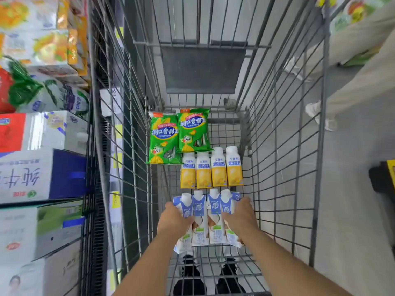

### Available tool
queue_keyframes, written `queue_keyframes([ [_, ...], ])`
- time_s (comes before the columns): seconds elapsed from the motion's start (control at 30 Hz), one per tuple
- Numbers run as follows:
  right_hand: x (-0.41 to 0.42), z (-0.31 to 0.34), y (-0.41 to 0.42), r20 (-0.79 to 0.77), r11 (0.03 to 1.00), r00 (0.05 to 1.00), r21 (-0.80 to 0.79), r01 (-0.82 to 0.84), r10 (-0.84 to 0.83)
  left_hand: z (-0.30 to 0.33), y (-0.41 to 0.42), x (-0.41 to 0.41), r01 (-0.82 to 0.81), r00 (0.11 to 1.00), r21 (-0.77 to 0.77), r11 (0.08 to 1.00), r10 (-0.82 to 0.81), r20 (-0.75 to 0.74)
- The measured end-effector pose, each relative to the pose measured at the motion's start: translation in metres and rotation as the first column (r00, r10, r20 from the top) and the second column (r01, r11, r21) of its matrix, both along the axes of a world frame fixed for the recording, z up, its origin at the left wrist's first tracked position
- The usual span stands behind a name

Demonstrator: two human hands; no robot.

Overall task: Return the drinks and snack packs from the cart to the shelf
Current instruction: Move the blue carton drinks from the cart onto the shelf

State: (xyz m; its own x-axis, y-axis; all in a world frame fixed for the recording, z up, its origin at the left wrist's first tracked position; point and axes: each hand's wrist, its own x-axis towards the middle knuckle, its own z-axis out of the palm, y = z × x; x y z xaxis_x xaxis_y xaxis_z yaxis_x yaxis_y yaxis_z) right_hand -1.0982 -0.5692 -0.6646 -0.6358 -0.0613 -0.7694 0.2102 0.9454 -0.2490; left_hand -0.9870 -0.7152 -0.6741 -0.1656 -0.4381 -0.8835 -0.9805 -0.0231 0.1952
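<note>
Inside the wire cart (284, 167) lie a row of blue-and-white drink cartons (205, 214) nearest me, a row of yellow drink bottles (211, 169) beyond them, and two green snack packs (177, 135) at the far end. My left hand (174, 218) presses on the left end of the blue carton row and my right hand (240, 216) on the right end, squeezing the row between them. Both hands' fingers wrap the outer cartons.
The shelf (42, 146) on the left holds stacked boxes and bagged goods close against the cart's side. Another person's legs and shoes (320, 114) stand on the grey floor to the right. A black-and-yellow object (384, 178) sits at the right edge.
</note>
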Motion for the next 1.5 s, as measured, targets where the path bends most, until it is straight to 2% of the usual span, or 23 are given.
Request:
queue_keyframes([
  [0.17, -0.015, 0.078, 0.0, -0.007, 0.981, 0.999, -0.192, -0.04, 0.039, 0.064, -0.002, -0.001, -0.072, 0.988, 0.029, 0.997, 0.075, -0.132],
  [0.33, -0.047, 0.199, -0.013, -0.001, 0.941, 0.994, -0.321, -0.106, 0.112, 0.178, -0.019, 0.003, -0.151, 0.928, 0.022, 0.988, 0.15, -0.342],
  [0.5, -0.055, 0.309, -0.049, -0.066, 0.853, 0.957, -0.44, -0.281, 0.281, 0.309, -0.036, 0.018, -0.308, 0.763, 0.0, 0.952, 0.247, -0.598],
  [0.6, -0.045, 0.361, -0.075, -0.112, 0.731, 0.903, -0.55, -0.404, 0.415, 0.38, -0.037, 0.05, -0.459, 0.654, -0.069, 0.886, 0.284, -0.701],
  [0.67, -0.028, 0.395, -0.092, -0.139, 0.637, 0.87, -0.628, -0.447, 0.473, 0.418, -0.031, 0.082, -0.556, 0.595, -0.12, 0.823, 0.293, -0.748],
  [0.77, 0.011, 0.44, -0.114, -0.196, 0.459, 0.77, -0.705, -0.541, 0.607, 0.464, -0.011, 0.138, -0.686, 0.502, -0.148, 0.712, 0.316, -0.805],
  [0.97, 0.143, 0.52, -0.12, -0.234, 0.125, 0.485, -0.791, -0.599, 0.842, 0.531, 0.066, 0.268, -0.891, 0.363, -0.177, 0.418, 0.42, -0.832],
  [1.13, 0.269, 0.561, -0.085, -0.315, -0.112, 0.247, -0.794, -0.597, 0.916, 0.575, 0.151, 0.38, -0.954, 0.301, -0.262, 0.149, 0.434, -0.849],
  [1.23, 0.348, 0.579, -0.046, -0.343, -0.225, 0.119, -0.803, -0.552, 0.932, 0.592, 0.216, 0.447, -0.962, 0.232, -0.272, -0.021, 0.464, -0.855],
  [1.33, 0.414, 0.589, -0.005, -0.357, -0.293, 0.026, -0.806, -0.515, 0.934, 0.603, 0.277, 0.499, -0.948, 0.188, -0.284, -0.146, 0.463, -0.866],
  [1.5, 0.534, 0.596, 0.096, -0.357, -0.389, -0.157, -0.806, -0.447, 0.921, 0.614, 0.412, 0.594, -0.921, 0.135, -0.284, -0.265, 0.467, -0.874],
])
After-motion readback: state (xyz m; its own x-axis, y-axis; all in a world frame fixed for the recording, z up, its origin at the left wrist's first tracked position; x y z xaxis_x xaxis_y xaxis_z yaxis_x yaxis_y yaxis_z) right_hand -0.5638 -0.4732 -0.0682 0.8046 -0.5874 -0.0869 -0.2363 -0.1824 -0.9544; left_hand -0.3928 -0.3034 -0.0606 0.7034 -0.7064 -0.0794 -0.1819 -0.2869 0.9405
